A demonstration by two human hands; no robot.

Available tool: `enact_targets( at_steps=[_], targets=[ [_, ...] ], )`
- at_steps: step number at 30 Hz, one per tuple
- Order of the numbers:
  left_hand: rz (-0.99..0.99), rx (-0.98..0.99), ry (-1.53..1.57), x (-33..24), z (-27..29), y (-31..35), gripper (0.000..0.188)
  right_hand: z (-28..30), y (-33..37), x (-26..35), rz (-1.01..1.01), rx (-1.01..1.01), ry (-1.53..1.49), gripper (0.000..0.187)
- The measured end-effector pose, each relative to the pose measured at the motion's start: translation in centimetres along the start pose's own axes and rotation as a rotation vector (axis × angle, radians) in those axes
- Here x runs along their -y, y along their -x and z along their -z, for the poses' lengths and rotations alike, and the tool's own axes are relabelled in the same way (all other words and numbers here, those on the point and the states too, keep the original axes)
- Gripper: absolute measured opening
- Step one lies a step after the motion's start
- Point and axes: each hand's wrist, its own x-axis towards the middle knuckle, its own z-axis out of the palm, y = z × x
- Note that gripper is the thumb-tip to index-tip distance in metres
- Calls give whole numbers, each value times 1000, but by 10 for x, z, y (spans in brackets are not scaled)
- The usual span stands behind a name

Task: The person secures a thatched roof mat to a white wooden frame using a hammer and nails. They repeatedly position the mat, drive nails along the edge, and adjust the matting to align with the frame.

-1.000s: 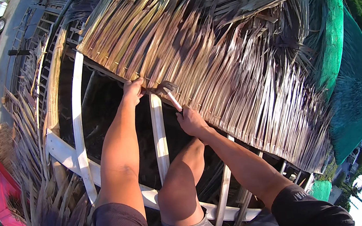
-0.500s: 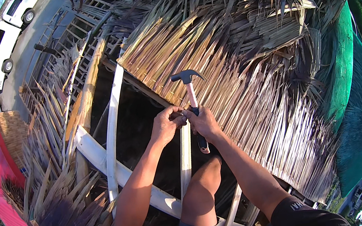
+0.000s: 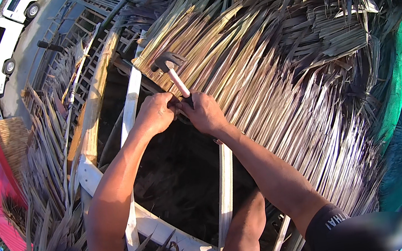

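A claw hammer (image 3: 178, 82) with a dark head and a pale, pinkish shaft points up and away in my right hand (image 3: 206, 114), its lower handle mostly hidden by my fingers. My left hand (image 3: 155, 113) is closed in a pinch at the lower edge of the thatch panel (image 3: 227, 90). Whatever lies between those fingertips is too small or too covered to make out. The thumb of my right hand nearly meets the left fingers there. Just left of my left hand, a pale wooden batten (image 3: 130, 97) slants down.
Below my hands gapes a dark opening in the roof frame, crossed by a second batten (image 3: 224, 184) and a curved white beam (image 3: 176, 235). My bare knee (image 3: 249, 222) is beside that batten. Loose dry fronds (image 3: 51, 163) lie left; green netting (image 3: 395, 86) hangs right. White vehicles (image 3: 0, 49) stand below.
Both hands have moved up and left along the thatch edge, from the top of one batten toward the other. The hammer went along and now tilts left.
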Motion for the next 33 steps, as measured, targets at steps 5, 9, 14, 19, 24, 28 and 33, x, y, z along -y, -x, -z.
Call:
enact_targets(
  at_steps=[5, 9, 14, 19, 24, 28, 33],
  targets=[
    [307, -52, 616, 42, 14, -15, 13, -7, -20, 11, -81, 11, -57, 43],
    [201, -614, 250, 87, 29, -60, 15, 7, -36, 28, -232, 118, -68, 40],
    [188, -868, 104, 128, 21, -110, 17, -9, -26, 35, -317, 21, -311, 40],
    [185, -708, 10, 143, 15, -115, 15, -25, -6, 10, -251, 10, 115, 39],
    [225, -679, 39, 142, 15, -112, 18, -18, -34, 30, 24, 19, 18, 37],
    [181, -664, 12, 143, 15, -111, 20, -20, -63, 68, -8, 62, 26, 38],
    [128, -763, 56, 148, 12, -113, 21, -26, -70, 65, -6, 21, 44, 41]
  ],
)
